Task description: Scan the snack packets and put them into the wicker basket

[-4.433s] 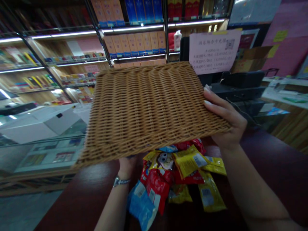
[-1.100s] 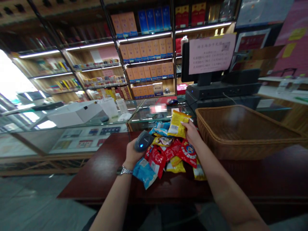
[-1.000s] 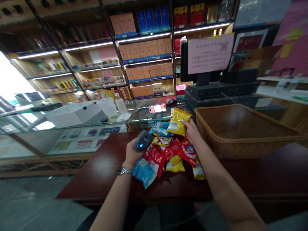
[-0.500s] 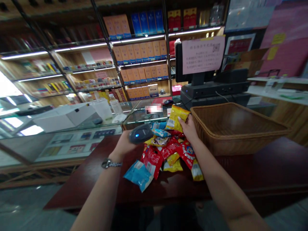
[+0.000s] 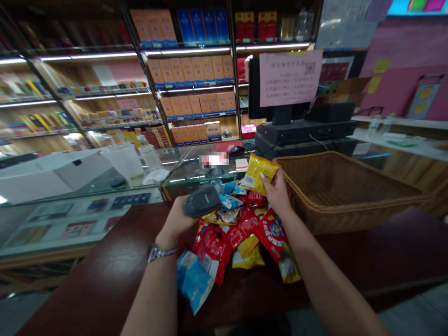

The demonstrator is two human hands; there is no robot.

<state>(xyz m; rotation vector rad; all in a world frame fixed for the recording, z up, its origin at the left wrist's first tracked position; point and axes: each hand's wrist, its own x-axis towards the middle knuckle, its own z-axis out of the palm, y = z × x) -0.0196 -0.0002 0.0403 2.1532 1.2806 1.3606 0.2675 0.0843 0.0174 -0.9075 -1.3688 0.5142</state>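
My left hand (image 5: 175,223) is closed around a grey barcode scanner (image 5: 202,200), held just above the left side of a heap of snack packets (image 5: 238,228). The scanner's head points toward a yellow snack packet (image 5: 258,172), which my right hand (image 5: 276,191) pinches and lifts above the heap. Red, yellow and blue packets lie piled on the dark red counter (image 5: 105,280). A silver watch sits on my left wrist. An empty wicker basket (image 5: 350,210) stands upright just right of my right hand.
Behind the basket stands a black till with a monitor and a pink paper notice (image 5: 290,77). A glass display case (image 5: 105,186) runs to the left, with a white box (image 5: 59,170) on it. Shelves of boxed goods line the back wall.
The basket, held tipped over the packets 4.4 s ago, now stands on the counter at the right. My left hand has taken up the scanner and my right has raised a yellow packet.
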